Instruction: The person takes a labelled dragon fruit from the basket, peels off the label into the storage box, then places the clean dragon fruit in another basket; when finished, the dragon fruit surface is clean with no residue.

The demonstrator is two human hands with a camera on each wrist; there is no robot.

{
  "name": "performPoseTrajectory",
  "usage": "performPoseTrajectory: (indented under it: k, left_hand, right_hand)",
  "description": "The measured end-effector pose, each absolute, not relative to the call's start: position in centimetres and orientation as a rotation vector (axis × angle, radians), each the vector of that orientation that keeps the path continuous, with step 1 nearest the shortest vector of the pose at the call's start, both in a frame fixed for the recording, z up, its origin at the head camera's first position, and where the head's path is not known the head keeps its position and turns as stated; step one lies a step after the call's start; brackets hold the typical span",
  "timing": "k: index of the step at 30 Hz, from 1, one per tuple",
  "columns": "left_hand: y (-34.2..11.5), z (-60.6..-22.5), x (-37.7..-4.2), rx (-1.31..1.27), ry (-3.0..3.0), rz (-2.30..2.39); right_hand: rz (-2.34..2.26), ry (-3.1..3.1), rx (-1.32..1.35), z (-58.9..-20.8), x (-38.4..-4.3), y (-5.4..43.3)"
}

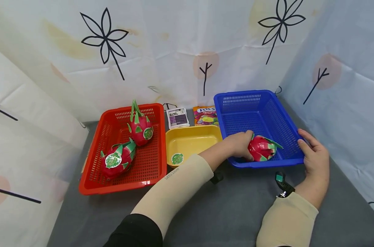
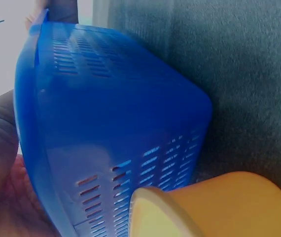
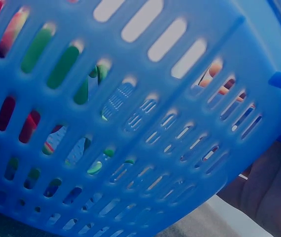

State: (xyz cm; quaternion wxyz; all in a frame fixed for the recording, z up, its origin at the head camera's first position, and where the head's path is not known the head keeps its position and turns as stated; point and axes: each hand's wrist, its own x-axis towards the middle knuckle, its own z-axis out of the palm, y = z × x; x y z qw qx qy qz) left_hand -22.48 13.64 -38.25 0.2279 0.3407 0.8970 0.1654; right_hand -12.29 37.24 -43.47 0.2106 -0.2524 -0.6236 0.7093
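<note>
My left hand (image 1: 241, 145) reaches over the near left rim of the blue basket (image 1: 236, 165) and grips a red dragon fruit (image 1: 261, 149) with green leaf tips, low in the basket's near part. Some of its fingers are hidden behind the fruit. At the basket's right side my right hand (image 1: 316, 156) holds the rim, thumb on the near side. Through the slots in the right wrist view, red and green parts of the dragon fruit (image 3: 33, 126) show. The left wrist view has the basket's outer wall (image 2: 91, 113) beside the hand.
A red basket (image 1: 122, 189) on the left holds two more dragon fruits (image 1: 117, 161) with round stickers. Between the baskets stands a yellow tray (image 1: 190, 142) bearing a green sticker. Behind it lie a Fox's candy bag (image 1: 205, 116) and a white-and-purple packet (image 1: 177, 118).
</note>
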Motion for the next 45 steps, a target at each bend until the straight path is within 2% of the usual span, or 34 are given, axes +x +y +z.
performPoseTrajectory:
  k: [7,14,20,27,35,45]
  left_hand:
    - [12.7,-37.7,-22.2,0.986,2.5,0.544]
    - [10.6,-36.1,-21.0,1.131,2.544,0.861]
    - [7.5,-34.8,-19.5,1.275,2.586,1.136]
    - [2.6,-35.0,-18.4,1.423,2.618,1.562]
    - [-1.7,-36.0,-17.0,1.424,2.619,1.868]
    - [-6.5,-36.7,-15.4,1.279,2.768,1.872]
  right_hand:
    - [1.968,-1.763,-0.676,-43.2,-12.3,37.1]
    - [1.969,-1.763,-0.66,-43.1,-12.1,37.2]
    - [1.977,-1.779,-0.667,-43.0,-12.1,37.2]
    - [1.979,-1.796,-0.693,-43.1,-12.0,37.1]
    - [1.971,-1.822,-0.753,-43.4,-11.8,37.0]
    - [1.976,-1.824,-0.762,-43.1,-12.0,37.0]
